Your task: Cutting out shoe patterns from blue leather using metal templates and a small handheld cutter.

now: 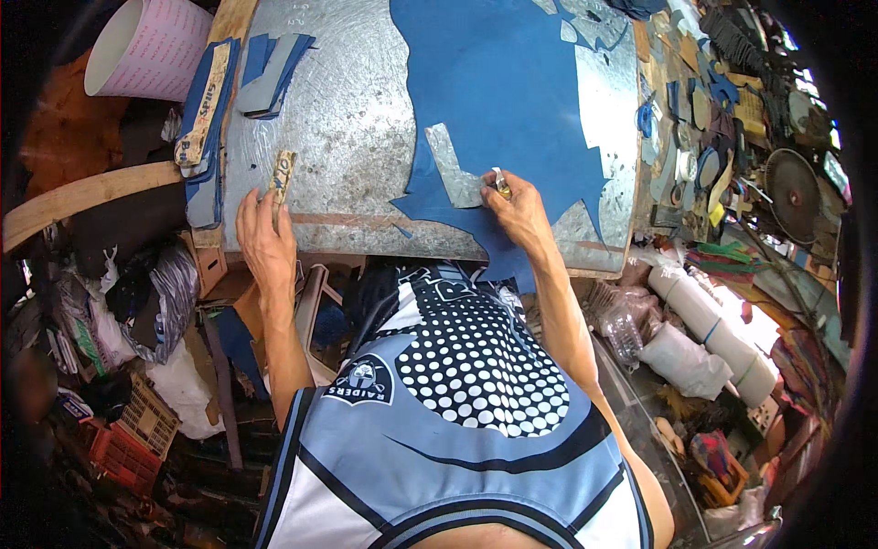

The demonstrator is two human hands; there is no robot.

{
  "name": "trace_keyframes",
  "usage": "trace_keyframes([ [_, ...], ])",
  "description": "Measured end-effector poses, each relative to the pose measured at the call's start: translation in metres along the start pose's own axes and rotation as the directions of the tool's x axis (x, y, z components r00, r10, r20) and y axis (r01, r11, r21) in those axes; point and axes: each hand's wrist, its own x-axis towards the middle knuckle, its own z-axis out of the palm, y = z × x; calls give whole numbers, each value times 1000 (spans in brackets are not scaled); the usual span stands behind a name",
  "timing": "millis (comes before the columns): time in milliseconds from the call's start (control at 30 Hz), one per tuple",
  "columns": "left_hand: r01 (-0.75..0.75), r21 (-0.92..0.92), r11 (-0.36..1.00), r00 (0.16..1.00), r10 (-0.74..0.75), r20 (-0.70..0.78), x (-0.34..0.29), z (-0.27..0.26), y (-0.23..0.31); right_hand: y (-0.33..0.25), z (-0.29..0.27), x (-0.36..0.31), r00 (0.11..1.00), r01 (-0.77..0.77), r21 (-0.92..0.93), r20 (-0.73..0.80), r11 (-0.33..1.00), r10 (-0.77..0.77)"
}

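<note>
A large blue sheet, like leather, lies over a worn metal work surface, its cut edge jagged toward me. On it rests a grey L-shaped template. My right hand is closed at the template's lower right end, round a small tool with a yellowish, shiny part; its kind is unclear. My left hand is on the bare metal to the left. Its thumb and fingers pinch the lower end of a narrow tan strip with dark markings.
Cut blue and grey pieces lie at the far left, beside a stack of blue strips under a tan template. A white bucket-like container stands beyond. Right of the surface are scraps, a round fan and wrapped rolls.
</note>
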Motion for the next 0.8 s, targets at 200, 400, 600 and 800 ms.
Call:
trace_keyframes([
  [200, -132, -116, 984, 990, 137, 31, 10, 10, 41, -15, 3, -4, 997, -66, -95, -39, 993, 63],
  [400, -162, -322, 933, 981, 188, 52, 6, 10, 71, -50, 18, -51, 922, 387, -161, 58, 908, -383],
  [600, 345, -653, 674, 878, 14, 479, 5, 4, 79, -29, 24, -59, 940, 269, -45, 230, 962, -252],
  [800, 572, -591, 569, 670, 90, 737, 1, 12, 73, -16, 8, -58, 963, 207, 66, 164, 976, -216],
])
